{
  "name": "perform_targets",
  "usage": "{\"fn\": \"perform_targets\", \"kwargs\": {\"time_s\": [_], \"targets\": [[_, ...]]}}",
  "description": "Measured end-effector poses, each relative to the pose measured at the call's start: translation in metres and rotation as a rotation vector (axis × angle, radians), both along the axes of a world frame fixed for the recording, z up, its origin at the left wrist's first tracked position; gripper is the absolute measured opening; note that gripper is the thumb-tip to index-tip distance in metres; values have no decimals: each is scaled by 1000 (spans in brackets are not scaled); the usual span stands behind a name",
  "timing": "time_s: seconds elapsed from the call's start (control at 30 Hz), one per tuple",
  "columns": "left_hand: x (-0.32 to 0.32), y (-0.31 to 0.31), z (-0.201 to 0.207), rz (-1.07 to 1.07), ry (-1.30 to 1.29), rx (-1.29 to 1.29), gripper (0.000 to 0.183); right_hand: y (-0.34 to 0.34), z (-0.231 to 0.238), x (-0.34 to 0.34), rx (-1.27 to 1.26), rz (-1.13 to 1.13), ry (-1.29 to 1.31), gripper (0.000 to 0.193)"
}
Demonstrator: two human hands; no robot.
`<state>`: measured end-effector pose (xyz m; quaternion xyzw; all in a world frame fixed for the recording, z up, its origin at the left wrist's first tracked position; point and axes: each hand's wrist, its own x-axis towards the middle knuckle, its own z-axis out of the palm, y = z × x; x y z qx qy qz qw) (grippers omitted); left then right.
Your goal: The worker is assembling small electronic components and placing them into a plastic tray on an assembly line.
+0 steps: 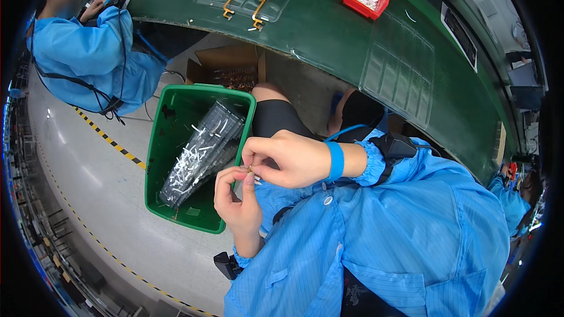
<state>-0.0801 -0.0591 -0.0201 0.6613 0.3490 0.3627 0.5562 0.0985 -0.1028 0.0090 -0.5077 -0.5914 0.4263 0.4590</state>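
My left hand point(239, 202) and my right hand point(289, 161) meet in front of my body, close to the right rim of a green plastic bin point(154, 164). Thumbs and fingers of both are pinched together around a tiny brownish piece point(250, 169); the fingers mostly cover it, so its kind is not clear. A blue band point(335, 161) circles my right wrist. Inside the bin lie dark plastic trays point(218, 122), tilted, with many small white strips point(192, 161) scattered on top.
On the green table point(329, 44) are several orange flex cables point(262, 7), a red box point(383, 4) of white pieces, and a clear compartment tray point(402, 76). A cardboard box point(226, 57) sits beneath. To the left, a co-worker in a blue smock point(88, 53) works at the table.
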Motion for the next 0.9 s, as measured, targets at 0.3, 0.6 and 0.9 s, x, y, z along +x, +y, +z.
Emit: {"fn": "perform_targets", "kwargs": {"time_s": [0.3, 0.6, 0.9], "targets": [[-5, 10, -10, 76, 189, 422, 7, 19, -13, -9, -158, -21, 46, 17], [-51, 38, -56, 604, 134, 379, 10, 38, -43, -17, -305, -185, 480, 9], [-24, 28, -11, 77, 278, 642, 29, 33, -43, -14, -280, -175, 543, 11]]}}
